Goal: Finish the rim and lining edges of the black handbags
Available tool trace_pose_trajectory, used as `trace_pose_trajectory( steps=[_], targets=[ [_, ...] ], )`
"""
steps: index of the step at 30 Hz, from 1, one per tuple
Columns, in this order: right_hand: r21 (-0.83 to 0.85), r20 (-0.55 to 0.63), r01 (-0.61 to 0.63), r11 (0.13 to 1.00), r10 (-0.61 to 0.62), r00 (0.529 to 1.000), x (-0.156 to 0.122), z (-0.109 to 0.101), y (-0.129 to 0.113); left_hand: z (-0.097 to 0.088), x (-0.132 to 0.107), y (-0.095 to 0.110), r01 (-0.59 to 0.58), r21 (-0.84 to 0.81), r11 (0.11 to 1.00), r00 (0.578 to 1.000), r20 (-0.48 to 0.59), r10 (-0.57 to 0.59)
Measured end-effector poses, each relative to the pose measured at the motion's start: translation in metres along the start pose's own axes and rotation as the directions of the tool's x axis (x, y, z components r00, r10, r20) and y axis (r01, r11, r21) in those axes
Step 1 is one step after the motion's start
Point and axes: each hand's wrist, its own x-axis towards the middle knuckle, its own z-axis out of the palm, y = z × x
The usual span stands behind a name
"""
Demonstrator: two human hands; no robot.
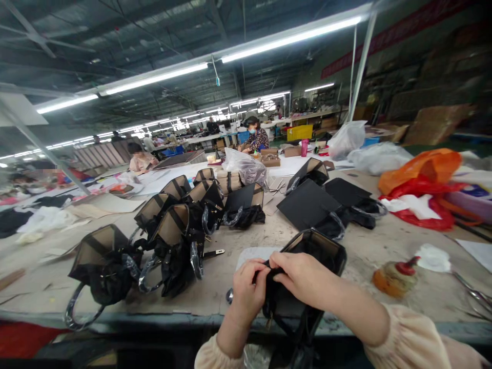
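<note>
Black bag [313, 243] lies at the near edge of the tabletop [376, 241], directly in front of the wearer, mouth open and brownish lining visible; dark straps hang past the edge. Left hand [248, 287]: fingers grasping the bag's left rim, thumb and index together at the fold. Right hand [303, 279]: forearm reaching across from the right, fingers pinching the same rim just beside the left ones; exact contact of the remaining fingers cannot be told. Pale plate [253, 253] lies just behind the hands, partly covered by them. To the left, a cluster of similar black bags [169, 225], several with handles wrapped in clear film; from one, a strap with a metal tip [214, 253] sticks out to the right. Beyond the held bag, flat black panels [307, 205] lean among further bag parts. Right of the right forearm: squat bottle [395, 279] with red cap and amber contents, white crumpled piece [434, 258] near it, scissors [474, 297] at the picture's edge. Farther back: orange plastic bag [418, 171], clear plastic bag [246, 166], and a seated co-worker [255, 137] in patterned clothing.
</note>
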Motion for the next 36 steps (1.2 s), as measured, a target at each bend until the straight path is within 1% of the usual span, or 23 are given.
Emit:
trace_pose_trajectory(
  steps=[3, 6, 9, 11, 15, 20, 24, 29, 32, 36],
  targets=[
    [-0.005, 0.005, 0.026, 1.0, -0.026, 1.0, 0.0, 0.001, 0.0, 0.0, -0.002, 0.002, 0.031, 0.0, 1.0, 1.0, 0.0, -0.031],
    [0.004, -0.011, 0.022, 1.0, -0.022, 1.0, 0.002, 0.002, 0.002, 0.001, -0.004, 0.004, 0.077, 0.012, 0.997, 0.997, -0.017, -0.077],
    [0.004, -0.037, -0.024, 1.0, 0.024, 0.999, 0.003, 0.003, 0.003, 0.002, -0.004, 0.005, 0.106, 0.026, 0.994, 0.993, -0.056, -0.105],
    [0.021, -0.054, -0.068, 0.997, 0.069, 0.996, 0.004, 0.004, 0.003, 0.002, -0.003, 0.005, 0.11, 0.027, 0.994, 0.993, -0.056, -0.108],
    [0.075, -0.069, -0.122, 0.99, 0.127, 0.99, 0.006, 0.006, 0.005, 0.001, -0.002, 0.003, 0.115, -0.006, 0.993, 0.993, 0.003, -0.115],
    [0.095, -0.054, -0.158, 0.983, 0.163, 0.985, 0.009, 0.008, 0.007, -0.005, -0.001, 0.004, 0.197, -0.065, 0.978, 0.974, 0.124, -0.188],
    [0.117, -0.057, -0.166, 0.979, 0.173, 0.983, 0.009, 0.009, 0.009, -0.005, 0.001, 0.007, 0.241, -0.093, 0.966, 0.962, 0.159, -0.224],
    [0.09, -0.081, -0.167, 0.982, 0.175, 0.981, 0.009, 0.01, 0.01, 0.003, 0.004, 0.011, 0.274, -0.102, 0.956, 0.959, 0.111, -0.262],
    [0.05, -0.088, -0.186, 0.981, 0.19, 0.978, 0.009, 0.01, 0.009, 0.006, 0.003, 0.011, 0.26, -0.074, 0.963, 0.964, 0.069, -0.255],
    [0.012, -0.077, -0.173, 0.985, 0.173, 0.982, 0.007, 0.004, 0.014, 0.005, 0.002, 0.01, 0.23, -0.021, 0.973, 0.973, 0.041, -0.229]
  ],
)
